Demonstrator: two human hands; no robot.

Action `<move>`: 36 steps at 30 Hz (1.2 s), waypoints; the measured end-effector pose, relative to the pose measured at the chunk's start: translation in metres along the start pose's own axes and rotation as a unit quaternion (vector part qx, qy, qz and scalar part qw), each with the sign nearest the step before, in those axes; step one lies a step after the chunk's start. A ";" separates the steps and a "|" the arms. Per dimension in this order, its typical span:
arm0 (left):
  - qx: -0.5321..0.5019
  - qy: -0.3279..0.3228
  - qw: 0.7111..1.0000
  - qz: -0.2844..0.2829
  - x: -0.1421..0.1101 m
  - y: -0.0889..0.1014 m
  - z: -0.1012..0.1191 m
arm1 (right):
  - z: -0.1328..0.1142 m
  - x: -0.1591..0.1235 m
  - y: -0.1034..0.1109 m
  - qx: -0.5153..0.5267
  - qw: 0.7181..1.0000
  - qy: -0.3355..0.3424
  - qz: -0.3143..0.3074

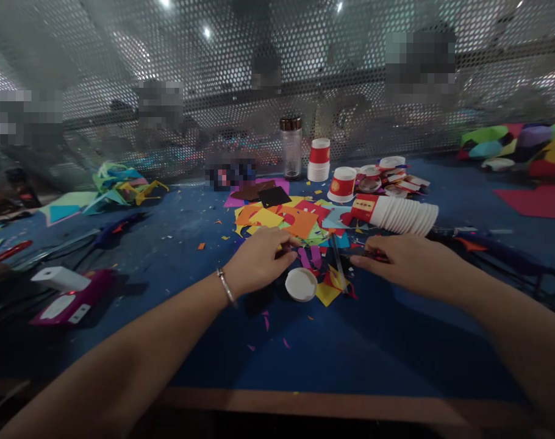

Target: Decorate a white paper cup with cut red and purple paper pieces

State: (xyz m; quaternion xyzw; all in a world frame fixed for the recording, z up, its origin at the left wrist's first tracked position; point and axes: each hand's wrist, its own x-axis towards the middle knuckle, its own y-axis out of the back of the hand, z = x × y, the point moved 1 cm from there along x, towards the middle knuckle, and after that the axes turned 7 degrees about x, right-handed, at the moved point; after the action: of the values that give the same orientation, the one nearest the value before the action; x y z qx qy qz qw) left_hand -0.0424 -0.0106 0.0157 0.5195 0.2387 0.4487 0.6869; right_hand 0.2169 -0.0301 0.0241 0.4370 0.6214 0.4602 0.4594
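My left hand [259,259] is over the near edge of the coloured paper pieces [300,221], thumb and fingers apart, with nothing visible between them. On the right, my right hand [408,263] has its fingers curled round a dark, partly red item [382,253], mostly hidden by them. Between the hands lie purple paper strips [316,257], a clear stick [338,262] and a yellow paper piece [327,294]. A small round white paper cup [301,285], seen from above, stands in front of them. Just beyond my right hand, a stack of red and white paper cups [403,214] lies on its side.
Behind the paper are a glass bottle [291,149], upright cups [319,160] and a pile of cut cup parts [391,177]. A blue glue gun [492,247] lies right, another [115,230] left. A magenta power strip [92,296] holds a white plug. Perforated metal screen [222,91] stands behind.
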 end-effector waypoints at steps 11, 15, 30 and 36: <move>-0.024 0.000 1.000 0.013 0.024 -0.021 -0.002 | -0.002 -0.002 0.000 -0.036 0.998 -0.022 0.036; -0.069 0.014 0.997 0.034 0.024 -0.014 -0.002 | -0.005 -0.004 0.000 -0.051 0.998 -0.034 0.034; -0.142 -0.148 0.976 -0.078 -0.045 -0.037 0.073 | -0.016 -0.029 -0.014 -0.086 0.991 -0.069 0.070; 0.137 -0.236 0.962 -0.024 -0.048 -0.033 0.077 | -0.021 -0.038 -0.009 -0.136 0.980 -0.041 0.139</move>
State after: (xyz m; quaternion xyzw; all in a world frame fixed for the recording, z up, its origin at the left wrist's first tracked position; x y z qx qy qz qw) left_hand 0.0077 -0.0925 0.0056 0.6941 0.1416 0.2595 0.6564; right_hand 0.2025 -0.0720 0.0254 0.4711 0.4666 0.5820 0.4708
